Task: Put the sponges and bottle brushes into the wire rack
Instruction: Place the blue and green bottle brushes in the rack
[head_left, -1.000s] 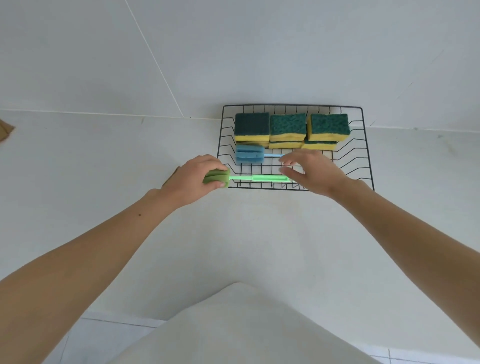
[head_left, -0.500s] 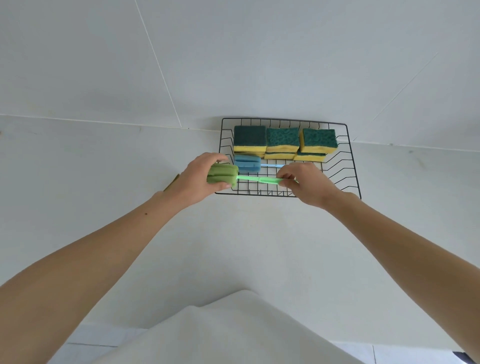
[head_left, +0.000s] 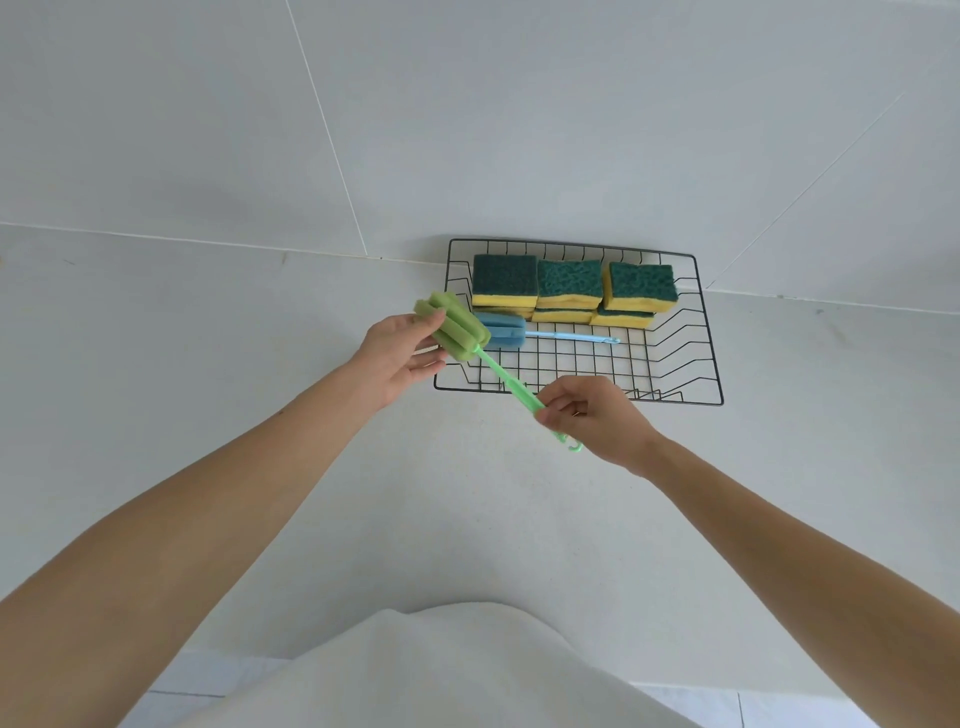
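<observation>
A black wire rack (head_left: 709, 332) sits on the white counter against the wall. Several green-and-yellow sponges (head_left: 569, 286) are stacked along its back. A blue bottle brush (head_left: 501, 331) lies in the rack in front of them, handle pointing right. I hold a green bottle brush (head_left: 457, 330) tilted above the rack's front left corner. My left hand (head_left: 397, 358) touches its sponge head with fingers spread. My right hand (head_left: 592, 415) pinches the green handle near its hooked end, just in front of the rack.
The white counter (head_left: 208, 332) runs left and right of the rack and meets a white tiled wall (head_left: 467, 130) behind it. A pale cloth-covered shape (head_left: 441, 670) fills the bottom of the view, near my body.
The green brush was level across the rack's front; now it is tilted, head up to the left, handle pulled down toward me. My right hand moved nearer and my left hand's fingers loosened.
</observation>
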